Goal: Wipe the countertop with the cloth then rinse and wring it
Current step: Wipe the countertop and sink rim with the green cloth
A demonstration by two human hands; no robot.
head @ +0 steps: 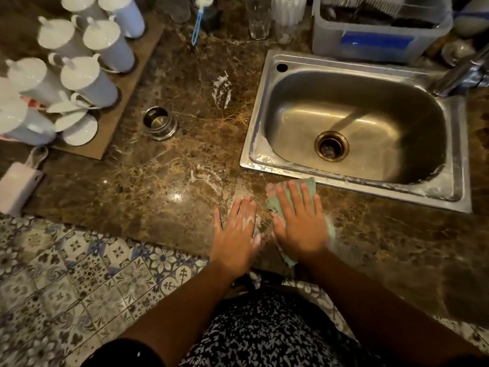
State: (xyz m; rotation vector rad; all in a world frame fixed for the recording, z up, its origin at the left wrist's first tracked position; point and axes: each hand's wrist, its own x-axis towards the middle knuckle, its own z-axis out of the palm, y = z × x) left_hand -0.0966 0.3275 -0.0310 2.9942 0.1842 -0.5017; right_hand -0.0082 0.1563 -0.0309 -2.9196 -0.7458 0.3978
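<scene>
Brown marble countertop (148,207), soapy: right hand (299,221) flat on limp green cloth (309,184) (bunch it), left hand (238,229) flat at nine o'clock.

Left hand (238,231): palm down, fingers straight and close together, pointing to 12 o'clock, thumb spread toward 11; white streaks across its back. Right hand (299,221): just beside it at 3 o'clock, palm down, fingers straight and slightly fanned, pointing to 12. Thumbs near, not touching. Left forearm (190,300) enters from 7 o'clock, right forearm (370,300) from 4 o'clock; both bare.
</scene>
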